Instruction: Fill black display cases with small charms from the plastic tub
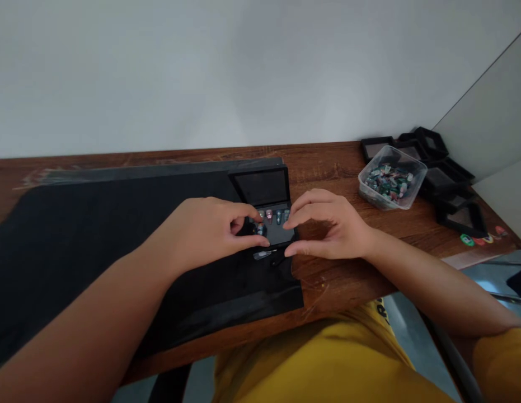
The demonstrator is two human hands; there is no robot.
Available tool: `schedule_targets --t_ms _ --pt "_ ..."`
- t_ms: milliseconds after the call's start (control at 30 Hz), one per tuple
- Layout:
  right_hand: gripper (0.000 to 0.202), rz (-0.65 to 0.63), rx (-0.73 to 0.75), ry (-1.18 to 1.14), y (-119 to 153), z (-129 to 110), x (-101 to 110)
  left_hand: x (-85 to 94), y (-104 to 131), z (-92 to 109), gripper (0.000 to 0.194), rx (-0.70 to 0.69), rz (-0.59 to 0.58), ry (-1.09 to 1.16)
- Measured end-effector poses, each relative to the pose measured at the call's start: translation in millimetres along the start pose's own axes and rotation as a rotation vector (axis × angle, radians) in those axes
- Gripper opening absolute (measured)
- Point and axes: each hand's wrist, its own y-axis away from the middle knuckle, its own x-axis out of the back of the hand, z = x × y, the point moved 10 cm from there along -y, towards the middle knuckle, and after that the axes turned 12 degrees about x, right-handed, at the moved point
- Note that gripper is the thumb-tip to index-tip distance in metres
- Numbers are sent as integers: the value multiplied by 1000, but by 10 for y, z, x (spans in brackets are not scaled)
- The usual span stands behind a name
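Observation:
A small black case [277,235] lies with its lid [261,187] raised. Inside it, a row of decorated false nails includes a pink one [269,216] and a teal one [278,217]. The thumb and index finger of my left hand [214,229] curl around the case's left end, with dark, patterned nails [259,228] between the fingertips. At the right end is my right hand [327,226], its thumb and fingers apart with nothing visible between them. Whether it touches the case is unclear. A slim clear-and-grey piece [264,254] lies just in front of the case.
A black mat [117,235] covers the left of the wooden table [327,173]. At the right, a clear plastic tub [390,179] holds many loose nails. Several black cases [442,176] are piled behind it, near colourful stickers [467,240]. A pale wall [180,73] stands behind.

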Motion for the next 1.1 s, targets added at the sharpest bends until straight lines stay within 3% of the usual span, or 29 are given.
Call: schedule_targets --t_ms 233,433,667,800,1100 --pt "29 55 -23 90 -5 19 82 -11 -18 26 40 15 -29 33" --pt "28 28 -42 118 5 42 63 146 68 123 36 -39 5 64" --pt "28 12 -40 90 13 45 29 -119 198 240 24 -148 -279 70" --pt "33 25 -38 25 17 48 -3 -156 200 193 22 -171 -254 69" --pt "22 33 -54 -5 28 79 -27 -163 188 250 11 -200 -253 130"
